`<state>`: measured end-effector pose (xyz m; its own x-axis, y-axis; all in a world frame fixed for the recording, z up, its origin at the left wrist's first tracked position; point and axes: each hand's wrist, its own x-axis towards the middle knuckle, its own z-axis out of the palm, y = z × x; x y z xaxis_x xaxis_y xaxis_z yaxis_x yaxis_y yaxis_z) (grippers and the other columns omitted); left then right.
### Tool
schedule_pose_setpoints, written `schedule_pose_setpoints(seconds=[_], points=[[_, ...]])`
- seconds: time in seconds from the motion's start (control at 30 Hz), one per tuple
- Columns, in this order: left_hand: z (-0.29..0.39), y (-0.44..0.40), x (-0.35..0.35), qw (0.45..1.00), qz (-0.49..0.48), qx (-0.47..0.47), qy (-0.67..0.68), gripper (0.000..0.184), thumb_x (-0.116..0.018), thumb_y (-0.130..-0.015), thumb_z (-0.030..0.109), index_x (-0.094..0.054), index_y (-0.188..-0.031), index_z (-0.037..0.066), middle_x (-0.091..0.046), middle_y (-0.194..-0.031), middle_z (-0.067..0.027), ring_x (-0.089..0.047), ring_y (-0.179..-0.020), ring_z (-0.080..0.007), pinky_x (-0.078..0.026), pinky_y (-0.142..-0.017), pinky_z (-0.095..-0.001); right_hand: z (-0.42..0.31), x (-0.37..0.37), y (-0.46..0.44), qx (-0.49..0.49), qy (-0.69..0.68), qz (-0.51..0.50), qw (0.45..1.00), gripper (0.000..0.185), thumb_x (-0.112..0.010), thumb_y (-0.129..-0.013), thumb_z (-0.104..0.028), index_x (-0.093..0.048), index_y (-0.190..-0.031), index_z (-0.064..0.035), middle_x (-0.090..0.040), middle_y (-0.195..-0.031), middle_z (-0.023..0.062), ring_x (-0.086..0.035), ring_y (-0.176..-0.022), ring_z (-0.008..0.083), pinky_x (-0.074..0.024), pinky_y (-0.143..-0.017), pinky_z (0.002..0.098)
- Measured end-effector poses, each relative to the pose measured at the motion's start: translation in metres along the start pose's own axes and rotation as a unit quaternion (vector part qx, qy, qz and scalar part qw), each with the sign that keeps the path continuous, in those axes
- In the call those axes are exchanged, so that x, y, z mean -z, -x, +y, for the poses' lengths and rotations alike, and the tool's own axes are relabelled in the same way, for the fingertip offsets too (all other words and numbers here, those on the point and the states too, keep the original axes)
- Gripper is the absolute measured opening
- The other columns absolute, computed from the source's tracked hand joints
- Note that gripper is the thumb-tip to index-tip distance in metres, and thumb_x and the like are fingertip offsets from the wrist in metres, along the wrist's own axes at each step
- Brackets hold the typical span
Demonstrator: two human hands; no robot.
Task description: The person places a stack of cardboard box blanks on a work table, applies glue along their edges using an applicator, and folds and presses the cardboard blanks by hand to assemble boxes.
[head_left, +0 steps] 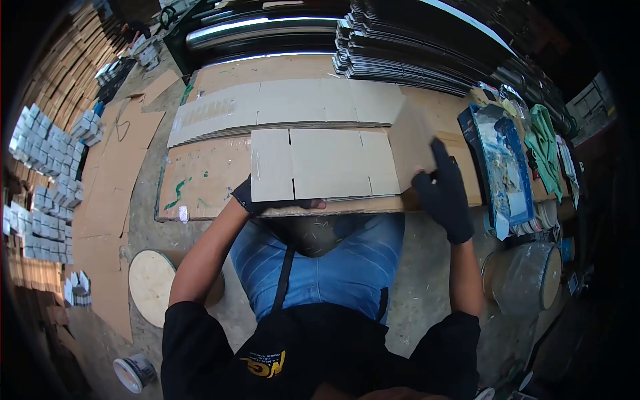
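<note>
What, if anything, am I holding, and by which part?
The cardboard sheet: your left hand supports it along its near left edge, fingers below. Your right hand is at the raised right panel; gripping or just pushing, I can't tell.

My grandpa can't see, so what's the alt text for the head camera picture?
Creased cardboard sheet with its right end panel raised, between a person's gloved left hand, partly hidden at its near-left corner, and open right hand beside the panel. Flat cardboard sheets lie behind; a blue tray sits to the right.
</note>
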<state>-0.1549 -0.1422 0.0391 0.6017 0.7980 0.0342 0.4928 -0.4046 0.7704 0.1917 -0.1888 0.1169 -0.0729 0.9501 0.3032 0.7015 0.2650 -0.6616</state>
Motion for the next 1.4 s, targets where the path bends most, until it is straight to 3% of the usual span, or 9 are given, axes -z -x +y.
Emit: schedule_pose_setpoints(seconds=[0.13, 0.27, 0.4, 0.47, 0.5, 0.63, 0.9, 1.03, 1.4], points=[[0.012, 0.000, 0.003, 0.992, 0.040, -0.071, -0.096, 0.093, -0.082, -0.077, 0.062, -0.055, -0.145, 0.005, -0.061, -0.140, -0.0167, -0.055, -0.132, -0.0331, -0.039, -0.115, -0.0411, -0.017, -0.021, -0.027, 0.139, 0.043, -0.262, 0.954, 0.084, -0.082, -0.081, -0.051, -0.053, -0.146, -0.0068, -0.053, -0.145, 0.0191, -0.057, -0.127, 0.0313, -0.0477, -0.103, 0.0413], [0.040, 0.005, 0.015, 0.998, 0.027, 0.021, 0.061, 0.095, -0.089, -0.070, 0.060, -0.058, -0.141, 0.005, -0.062, -0.138, -0.0172, -0.057, -0.127, -0.0336, -0.042, -0.112, -0.0443, 0.003, -0.063, -0.056, 0.211, 0.122, -0.251, 0.937, 0.090, -0.085, -0.066, -0.065, -0.057, -0.129, -0.0071, -0.050, -0.144, 0.0255, -0.047, -0.136, 0.0424, -0.0393, -0.111, 0.0472], [0.034, 0.005, 0.012, 0.981, -0.051, 0.051, -0.182, 0.058, -0.051, -0.106, 0.042, -0.048, -0.152, 0.007, -0.052, -0.152, -0.0159, -0.047, -0.142, -0.0289, -0.036, -0.119, -0.0410, 0.005, -0.085, -0.073, 0.226, 0.092, -0.275, 0.930, 0.093, -0.091, -0.051, -0.067, -0.053, -0.112, -0.0072, -0.052, -0.130, 0.0274, -0.045, -0.130, 0.0460, -0.0350, -0.111, 0.0489], [-0.041, 0.008, -0.008, 0.961, 0.063, 0.025, 0.268, 0.067, -0.064, -0.100, 0.042, -0.045, -0.153, 0.005, -0.054, -0.150, -0.0150, -0.053, -0.135, -0.0273, -0.044, -0.113, -0.0407, 0.008, -0.096, -0.070, 0.251, 0.066, -0.254, 0.932, 0.095, -0.093, -0.048, -0.065, -0.053, -0.112, -0.0070, -0.051, -0.126, 0.0251, -0.046, -0.125, 0.0446, -0.0353, -0.108, 0.0502], [-0.042, 0.010, -0.006, 0.958, 0.033, 0.027, 0.282, 0.057, -0.050, -0.108, 0.031, -0.039, -0.157, 0.006, -0.049, -0.155, -0.0127, -0.050, -0.138, -0.0238, -0.043, -0.114, -0.0388, 0.008, -0.099, -0.067, 0.266, 0.058, -0.239, 0.932, 0.095, -0.093, -0.048, -0.065, -0.053, -0.113, -0.0072, -0.050, -0.128, 0.0252, -0.046, -0.125, 0.0447, -0.0345, -0.108, 0.0507], [-0.050, 0.006, -0.007, 0.911, 0.029, 0.044, 0.410, 0.061, -0.055, -0.106, 0.035, -0.039, -0.157, 0.006, -0.049, -0.155, -0.0131, -0.048, -0.140, -0.0246, -0.040, -0.116, -0.0392, 0.004, -0.094, -0.067, 0.275, 0.050, -0.238, 0.930, 0.097, -0.093, -0.050, -0.063, -0.052, -0.118, -0.0079, -0.048, -0.134, 0.0260, -0.043, -0.129, 0.0451, -0.0324, -0.111, 0.0511], [-0.036, 0.009, -0.001, 0.993, 0.036, -0.010, 0.108, 0.079, -0.064, -0.098, 0.050, -0.037, -0.158, 0.007, -0.048, -0.155, -0.0171, -0.045, -0.142, -0.0313, -0.034, -0.120, -0.0447, 0.007, -0.096, -0.061, 0.262, 0.075, -0.247, 0.930, 0.096, -0.094, -0.051, -0.048, -0.052, -0.128, -0.0090, -0.043, -0.146, 0.0293, -0.037, -0.140, 0.0475, -0.0275, -0.116, 0.0513], [-0.016, 0.008, 0.004, 0.998, 0.048, -0.027, -0.014, 0.109, -0.085, -0.074, 0.059, -0.039, -0.157, 0.007, -0.046, -0.155, -0.0182, -0.041, -0.145, -0.0339, -0.030, -0.122, -0.0459, 0.002, -0.094, -0.064, 0.240, 0.096, -0.276, 0.926, 0.103, -0.093, -0.052, -0.054, -0.054, -0.134, -0.0064, -0.042, -0.151, 0.0296, -0.034, -0.145, 0.0465, -0.0250, -0.119, 0.0501], [0.015, 0.036, 0.038, 0.975, 0.065, -0.024, -0.210, 0.127, -0.089, -0.058, 0.071, -0.041, -0.151, -0.001, -0.042, -0.152, -0.0257, -0.042, -0.140, -0.0415, -0.032, -0.118, -0.0503, 0.004, -0.098, -0.063, 0.249, 0.095, -0.265, 0.927, 0.102, -0.092, -0.051, -0.058, -0.054, -0.129, -0.0055, -0.044, -0.147, 0.0292, -0.035, -0.143, 0.0465, -0.0249, -0.119, 0.0514]])
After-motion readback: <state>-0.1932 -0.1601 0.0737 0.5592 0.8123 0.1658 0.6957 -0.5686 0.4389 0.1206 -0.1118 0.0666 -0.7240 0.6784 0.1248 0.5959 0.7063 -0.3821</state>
